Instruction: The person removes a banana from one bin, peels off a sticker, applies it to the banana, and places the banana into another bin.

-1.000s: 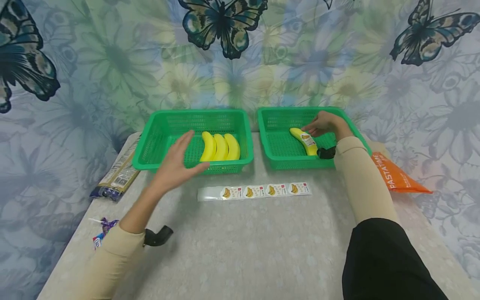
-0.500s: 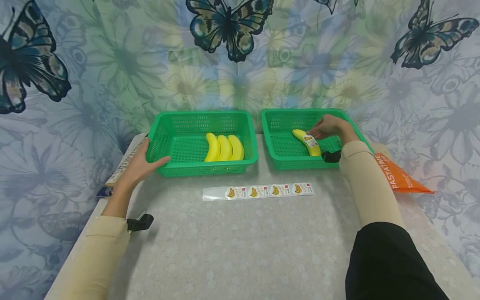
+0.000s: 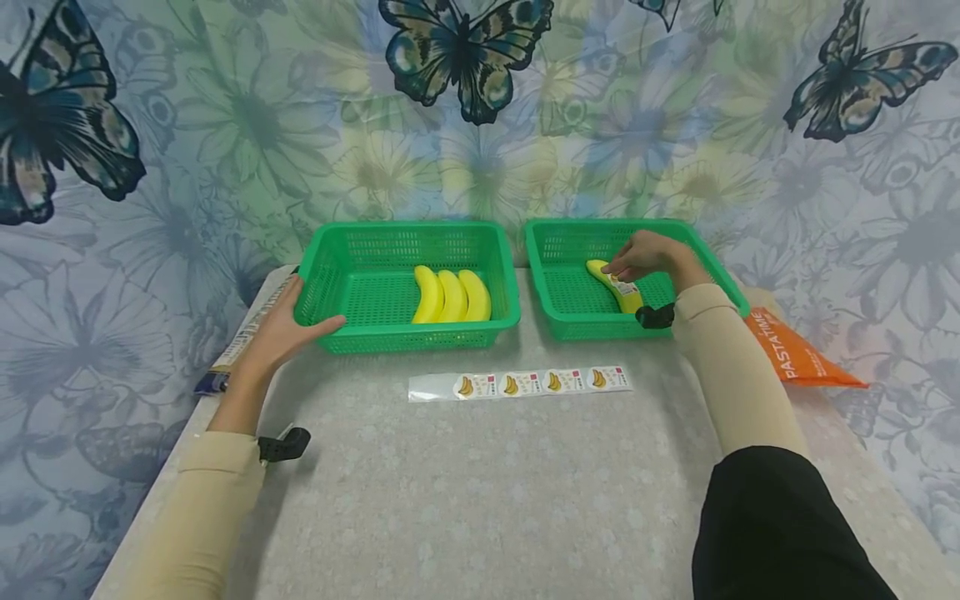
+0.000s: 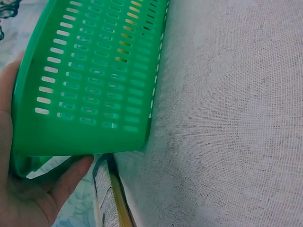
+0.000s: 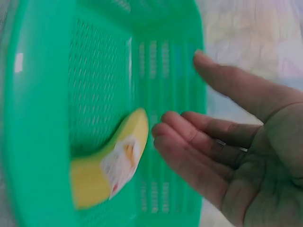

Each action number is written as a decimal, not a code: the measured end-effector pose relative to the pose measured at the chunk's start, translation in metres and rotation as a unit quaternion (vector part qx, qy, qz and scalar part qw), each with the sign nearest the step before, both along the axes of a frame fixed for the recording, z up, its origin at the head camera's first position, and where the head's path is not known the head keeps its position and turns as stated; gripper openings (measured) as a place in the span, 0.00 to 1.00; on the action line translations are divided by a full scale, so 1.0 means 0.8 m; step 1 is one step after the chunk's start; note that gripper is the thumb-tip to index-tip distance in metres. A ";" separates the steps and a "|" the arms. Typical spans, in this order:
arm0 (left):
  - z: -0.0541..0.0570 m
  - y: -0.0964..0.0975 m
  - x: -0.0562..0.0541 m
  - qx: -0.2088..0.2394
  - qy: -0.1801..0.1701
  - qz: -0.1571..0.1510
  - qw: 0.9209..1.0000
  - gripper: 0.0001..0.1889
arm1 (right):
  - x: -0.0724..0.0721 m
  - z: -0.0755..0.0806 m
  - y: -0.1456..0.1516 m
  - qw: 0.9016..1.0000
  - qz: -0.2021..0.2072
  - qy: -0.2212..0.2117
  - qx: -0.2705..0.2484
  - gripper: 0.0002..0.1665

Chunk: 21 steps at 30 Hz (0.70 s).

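Observation:
My left hand (image 3: 283, 333) grips the near left corner of the left green basket (image 3: 405, 340); the left wrist view shows the thumb (image 4: 75, 177) by the rim's underside. Three yellow bananas (image 3: 452, 298) lie side by side in that basket. Inside the right green basket (image 3: 600, 328) lies one banana (image 5: 90, 184) with a white label (image 5: 124, 163) on it. My right hand (image 3: 651, 254) hovers over this basket, its fingers loosely bent and thumb apart, holding nothing. In the right wrist view its fingertips are beside the banana's tip.
A clear strip with several banana stickers (image 3: 532, 382) lies on the table (image 3: 480, 483) before the baskets. An orange bag (image 3: 802, 350) stands right of the right basket. A packet (image 3: 232, 350) lies at the left, partly behind my left hand.
My left hand has moved left from over the left basket to its corner and taken hold. My right hand has eased off the labelled banana, which stays in place. The view has shifted slightly.

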<state>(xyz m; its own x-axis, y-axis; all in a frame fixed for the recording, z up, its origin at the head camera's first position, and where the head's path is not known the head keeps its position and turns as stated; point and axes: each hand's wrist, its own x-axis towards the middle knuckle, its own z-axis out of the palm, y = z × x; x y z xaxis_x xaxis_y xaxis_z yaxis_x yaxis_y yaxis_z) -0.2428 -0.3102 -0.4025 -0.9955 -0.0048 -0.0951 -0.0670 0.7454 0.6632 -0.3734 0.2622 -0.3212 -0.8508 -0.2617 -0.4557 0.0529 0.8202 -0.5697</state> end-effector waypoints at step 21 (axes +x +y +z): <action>-0.004 -0.005 0.005 0.014 0.022 0.012 1.000 0.59 | -0.045 0.023 -0.292 0.992 0.121 0.017 -0.016 0.16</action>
